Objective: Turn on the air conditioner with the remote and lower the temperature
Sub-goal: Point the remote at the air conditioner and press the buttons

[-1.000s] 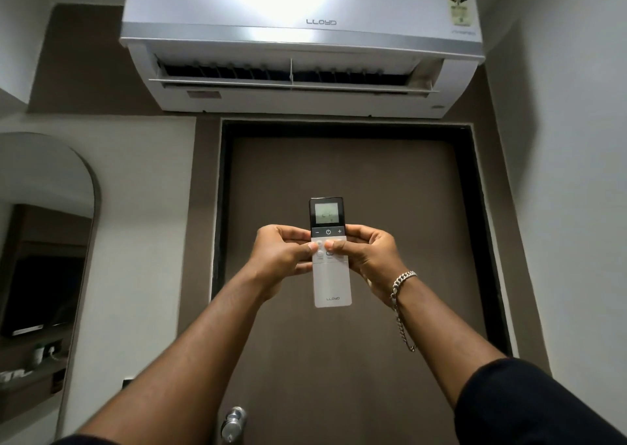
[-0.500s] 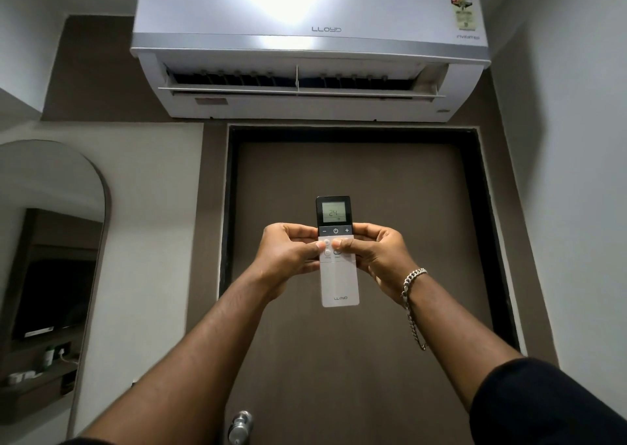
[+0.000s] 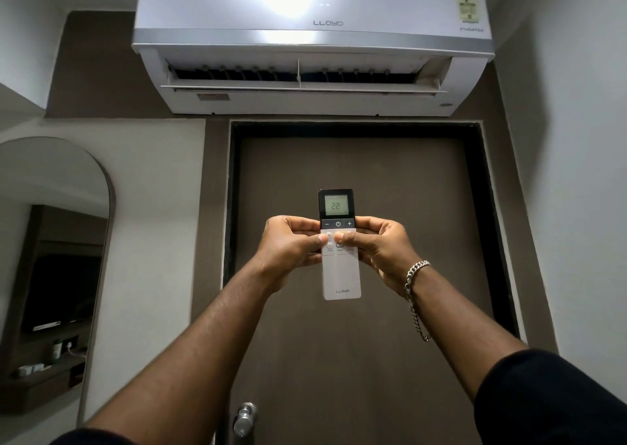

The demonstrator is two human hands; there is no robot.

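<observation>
A white wall air conditioner hangs above the door, its louver flap open. I hold a slim white remote upright in front of me, black top with a lit screen reading 22. My left hand grips its left side and my right hand grips its right side. Both thumbs rest on the white buttons just below the black strip with minus, power and plus. A silver chain bracelet hangs on my right wrist.
A dark brown door with a black frame stands straight ahead, its metal knob low at the left. An arched mirror on the left wall reflects a shelf with small items. A white wall closes the right side.
The remote's screen read 24 half a second ago and reads 22 now. The view has shifted slightly, with the air conditioner sitting lower and further right in frame. Both hands keep their hold.
</observation>
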